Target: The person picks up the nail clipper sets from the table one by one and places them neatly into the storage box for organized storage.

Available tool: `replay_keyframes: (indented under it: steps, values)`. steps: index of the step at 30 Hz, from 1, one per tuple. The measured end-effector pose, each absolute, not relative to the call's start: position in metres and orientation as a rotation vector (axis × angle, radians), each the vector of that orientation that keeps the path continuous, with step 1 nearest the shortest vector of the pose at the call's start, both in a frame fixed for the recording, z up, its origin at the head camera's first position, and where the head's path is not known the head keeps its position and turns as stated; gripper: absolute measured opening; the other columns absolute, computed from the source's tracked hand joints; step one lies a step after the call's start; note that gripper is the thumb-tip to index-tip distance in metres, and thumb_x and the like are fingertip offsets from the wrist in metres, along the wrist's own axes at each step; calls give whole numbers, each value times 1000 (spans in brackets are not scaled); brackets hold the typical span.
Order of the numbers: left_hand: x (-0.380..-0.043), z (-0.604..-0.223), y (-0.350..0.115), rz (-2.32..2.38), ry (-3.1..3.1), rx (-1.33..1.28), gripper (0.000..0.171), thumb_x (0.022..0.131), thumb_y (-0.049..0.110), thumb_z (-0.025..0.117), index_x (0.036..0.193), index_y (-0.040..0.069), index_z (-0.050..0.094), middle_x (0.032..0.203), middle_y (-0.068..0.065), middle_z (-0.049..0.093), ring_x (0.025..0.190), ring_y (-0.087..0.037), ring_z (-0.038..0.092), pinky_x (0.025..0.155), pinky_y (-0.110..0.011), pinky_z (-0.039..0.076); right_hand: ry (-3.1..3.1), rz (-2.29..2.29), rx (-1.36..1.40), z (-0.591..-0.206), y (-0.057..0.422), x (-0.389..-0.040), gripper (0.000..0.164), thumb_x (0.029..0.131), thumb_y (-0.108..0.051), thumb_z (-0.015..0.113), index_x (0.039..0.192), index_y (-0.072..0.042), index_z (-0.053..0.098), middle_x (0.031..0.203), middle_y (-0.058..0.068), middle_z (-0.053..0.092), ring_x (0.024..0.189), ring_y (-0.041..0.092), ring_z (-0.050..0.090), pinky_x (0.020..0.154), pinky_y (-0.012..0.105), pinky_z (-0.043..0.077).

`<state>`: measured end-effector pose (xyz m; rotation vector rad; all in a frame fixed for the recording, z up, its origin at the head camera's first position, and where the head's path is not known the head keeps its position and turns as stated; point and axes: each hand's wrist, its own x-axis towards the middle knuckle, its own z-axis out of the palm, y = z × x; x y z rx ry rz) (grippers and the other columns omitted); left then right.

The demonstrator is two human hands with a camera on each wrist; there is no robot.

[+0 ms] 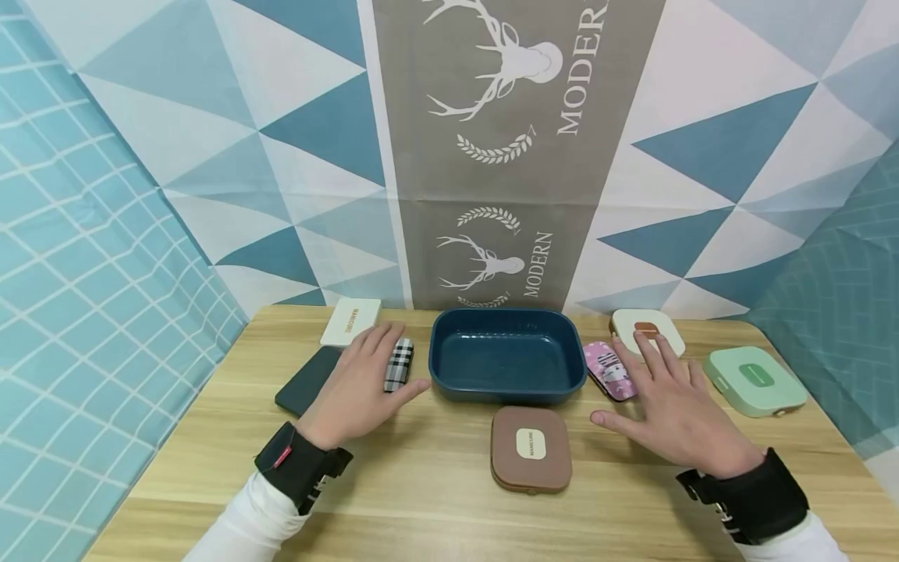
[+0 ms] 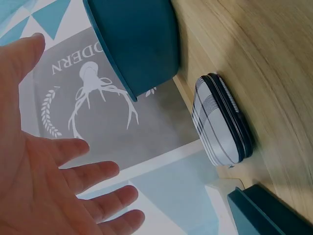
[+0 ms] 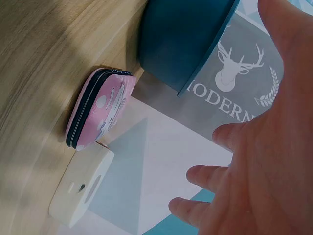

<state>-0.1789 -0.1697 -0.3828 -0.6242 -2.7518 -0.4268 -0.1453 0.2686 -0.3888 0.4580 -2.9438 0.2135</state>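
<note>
My left hand (image 1: 361, 386) hovers with spread fingers over the left part of the table, holding nothing. Beneath and beside it lie a black-and-white plaid zip case (image 2: 215, 122), a dark flat case (image 1: 309, 382) and a white case marked MANICURE (image 1: 351, 321). On the right, my right hand (image 1: 674, 406) is likewise spread and holds nothing. Near its fingers are a pink patterned zip case (image 3: 100, 107) and a white case with a brown label (image 1: 660, 332). A deep blue rectangular bin (image 1: 506, 390) stands between the hands. In front of it sits a brown square case (image 1: 531, 468).
A mint-green case (image 1: 755, 382) lies by the table's right edge. Behind the wooden table (image 1: 421, 507) hangs a patterned cloth (image 1: 492, 179) with deer prints. Blue checked cloth (image 1: 105, 273) borders the left side.
</note>
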Motion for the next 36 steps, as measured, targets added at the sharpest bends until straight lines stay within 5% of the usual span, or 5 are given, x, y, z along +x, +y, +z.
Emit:
replay_keyframes:
  steps: [17, 22, 29, 36]
  values:
    - [-195, -380, -152, -730, -2819, -566, 82, 93, 61, 45, 150, 4, 28, 148, -15, 35, 138, -28, 29, 108, -47, 31, -2913, 206, 531, -382, 260, -134, 107, 77, -80, 50, 156, -22, 6, 158, 16, 10, 143, 42, 4, 104, 70, 5]
    - [-201, -383, -146, -837, -2831, -513, 75, 96, 52, 47, 148, 0, 31, 146, -18, 37, 136, -30, 31, 108, -47, 31, -2860, 220, 595, -379, 254, -128, 106, 76, -78, 54, 156, -21, 13, 156, 15, 18, 140, 42, 15, 106, 65, 14]
    - [-207, -385, -139, -944, -2820, -475, 63, 98, 39, 53, 144, -1, 38, 126, -19, 51, 105, -29, 53, 87, -43, 44, -2818, 258, 692, -377, 243, -120, 103, 75, -76, 57, 154, -20, 21, 150, 12, 30, 133, 34, 32, 101, 55, 30]
    - [-214, -388, -133, -987, -2855, -400, 56, 98, 34, 53, 142, 1, 42, 116, -13, 54, 85, -20, 51, 76, -35, 43, -2859, 287, 742, -377, 229, -113, 98, 74, -76, 60, 145, -12, 39, 147, 8, 37, 133, 28, 36, 102, 51, 36]
